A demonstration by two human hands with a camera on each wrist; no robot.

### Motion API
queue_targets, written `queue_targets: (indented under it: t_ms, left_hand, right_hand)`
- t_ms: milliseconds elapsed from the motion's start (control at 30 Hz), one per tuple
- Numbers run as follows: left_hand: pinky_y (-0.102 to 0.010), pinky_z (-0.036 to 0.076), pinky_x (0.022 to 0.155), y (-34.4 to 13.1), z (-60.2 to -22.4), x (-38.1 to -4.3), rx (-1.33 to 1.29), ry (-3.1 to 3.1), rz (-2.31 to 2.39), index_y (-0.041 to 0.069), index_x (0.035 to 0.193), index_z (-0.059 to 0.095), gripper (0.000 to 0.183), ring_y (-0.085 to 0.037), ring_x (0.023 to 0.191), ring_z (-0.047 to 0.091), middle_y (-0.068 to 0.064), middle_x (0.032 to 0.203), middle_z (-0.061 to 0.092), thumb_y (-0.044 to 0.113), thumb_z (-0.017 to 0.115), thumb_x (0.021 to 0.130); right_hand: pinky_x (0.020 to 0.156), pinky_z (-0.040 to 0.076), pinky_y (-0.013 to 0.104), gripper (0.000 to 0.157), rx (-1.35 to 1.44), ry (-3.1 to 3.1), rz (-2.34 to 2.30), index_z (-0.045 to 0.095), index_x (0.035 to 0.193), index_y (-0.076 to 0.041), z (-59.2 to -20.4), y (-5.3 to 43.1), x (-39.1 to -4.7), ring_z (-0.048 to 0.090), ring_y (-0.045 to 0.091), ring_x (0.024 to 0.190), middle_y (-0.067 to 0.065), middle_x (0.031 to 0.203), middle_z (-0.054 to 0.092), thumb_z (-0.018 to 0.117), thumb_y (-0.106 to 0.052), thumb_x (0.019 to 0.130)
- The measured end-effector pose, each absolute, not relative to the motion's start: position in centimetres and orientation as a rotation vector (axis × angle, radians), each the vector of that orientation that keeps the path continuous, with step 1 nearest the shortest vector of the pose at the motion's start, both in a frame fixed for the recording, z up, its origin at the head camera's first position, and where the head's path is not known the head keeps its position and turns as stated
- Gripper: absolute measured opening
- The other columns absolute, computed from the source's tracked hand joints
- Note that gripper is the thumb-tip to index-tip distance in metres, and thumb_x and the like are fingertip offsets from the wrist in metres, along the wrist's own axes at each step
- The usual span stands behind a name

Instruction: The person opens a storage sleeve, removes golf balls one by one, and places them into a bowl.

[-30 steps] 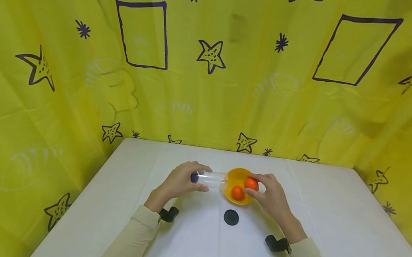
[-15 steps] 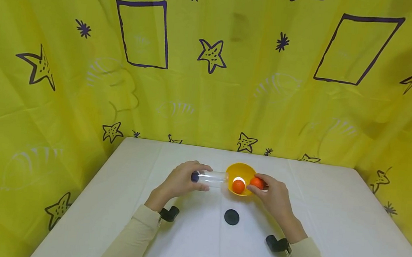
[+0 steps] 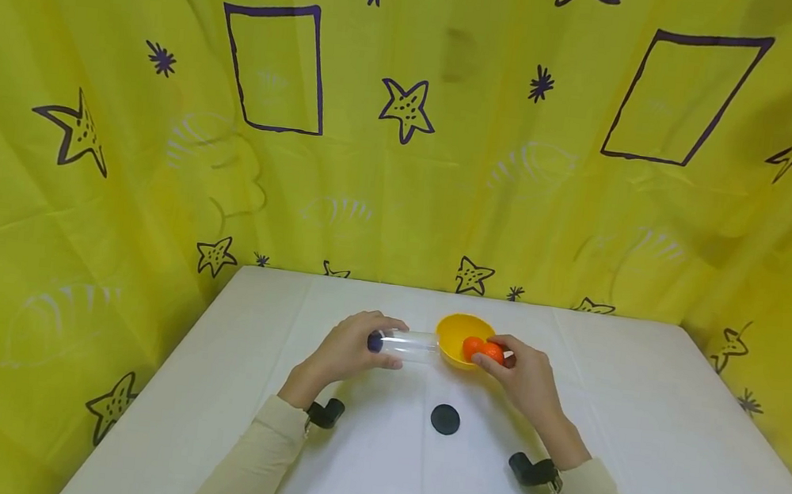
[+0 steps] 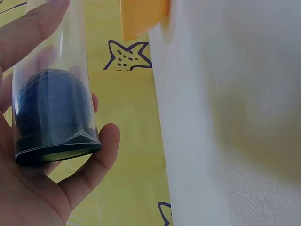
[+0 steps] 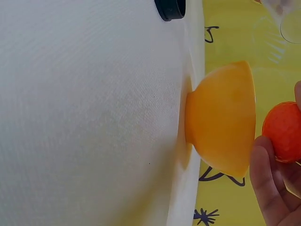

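My left hand point(image 3: 352, 348) grips a clear plastic tube point(image 3: 418, 346) that lies sideways, its far end pointing right and overlapping the bowl's rim in the head view. Inside the tube's black-capped end sits a dark blue dimpled ball point(image 4: 52, 101), at the palm. A yellow bowl point(image 3: 452, 330) stands on the table between the hands. My right hand point(image 3: 529, 381) pinches an orange dimpled ball point(image 5: 284, 132) between thumb and fingers at the bowl's right rim. A second orange ball point(image 3: 472, 347) rests in the bowl and is hidden in the right wrist view.
A round black cap point(image 3: 445, 420) lies in front of the bowl on the white-covered table point(image 3: 375, 468). Yellow patterned cloth point(image 3: 403, 176) hangs behind the table and along both sides.
The bowl has shifted slightly toward the back. The loose orange ball has moved right within it, close to the held one. My right hand has moved slightly right; the left stays still.
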State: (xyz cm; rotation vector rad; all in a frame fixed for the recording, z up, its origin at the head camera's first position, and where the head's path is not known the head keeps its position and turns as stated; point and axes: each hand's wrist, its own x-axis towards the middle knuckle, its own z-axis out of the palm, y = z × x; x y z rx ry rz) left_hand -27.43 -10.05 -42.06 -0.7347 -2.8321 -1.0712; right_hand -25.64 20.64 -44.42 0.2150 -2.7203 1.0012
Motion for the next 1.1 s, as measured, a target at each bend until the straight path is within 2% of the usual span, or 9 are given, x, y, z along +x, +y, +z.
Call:
queue_targets:
  t_ms: [267,600,800,967,1100]
  left_hand:
    - [-0.042,0.051,0.093,-10.0,-41.9,-27.4,-0.724,-2.826,-1.085,0.023,0.13,0.069,0.053,-0.019,0.098,0.057,0.002,0.11,0.068,0.034,0.087,0.082]
    - [-0.042,0.051,0.093,-10.0,-41.8,-27.2,-0.726,-2.817,-1.098,0.023,0.13,0.069,0.052,-0.019,0.1,0.058,0.001,0.113,0.069,0.035,0.086,0.083]
    - [-0.042,0.051,0.094,-9.9,-41.8,-27.3,-0.734,-2.805,-1.114,0.023,0.13,0.069,0.052,-0.019,0.099,0.058,0.002,0.111,0.069,0.034,0.086,0.082]
    - [-0.041,0.051,0.093,-9.9,-41.7,-27.1,-0.74,-2.812,-1.117,0.022,0.129,0.07,0.051,-0.019,0.099,0.058,-0.001,0.112,0.069,0.036,0.086,0.082]
    - [-0.04,0.051,0.091,-10.0,-41.6,-27.1,-0.747,-2.791,-1.13,0.02,0.128,0.071,0.051,-0.019,0.097,0.058,-0.001,0.111,0.069,0.031,0.088,0.081]
  right_hand:
    - [0.071,0.05,0.018,0.049,0.2,-2.692,1.077,0.065,0.128,-0.004,-44.2,20.6,-25.7,0.059,0.022,0.085,0.015,0.11,0.069,0.082,-0.027,0.088]
    - [0.071,0.05,0.016,0.05,0.191,-2.663,1.123,0.059,0.127,-0.001,-43.8,19.4,-25.3,0.062,0.026,0.093,0.018,0.117,0.068,0.083,-0.021,0.088]
    - [0.075,0.05,0.023,0.05,0.211,-2.65,1.033,0.06,0.127,0.0,-44.1,18.6,-26.5,0.061,0.028,0.096,0.018,0.119,0.067,0.082,-0.021,0.088]
    - [0.084,0.055,0.036,0.049,0.196,-2.696,1.011,0.061,0.127,0.0,-44.5,18.4,-27.4,0.06,0.029,0.097,0.019,0.12,0.066,0.081,-0.022,0.089]
    - [0.084,0.056,0.04,0.041,0.197,-2.73,0.997,0.063,0.122,0.0,-44.5,18.4,-27.8,0.061,0.03,0.097,0.017,0.116,0.068,0.08,-0.02,0.09]
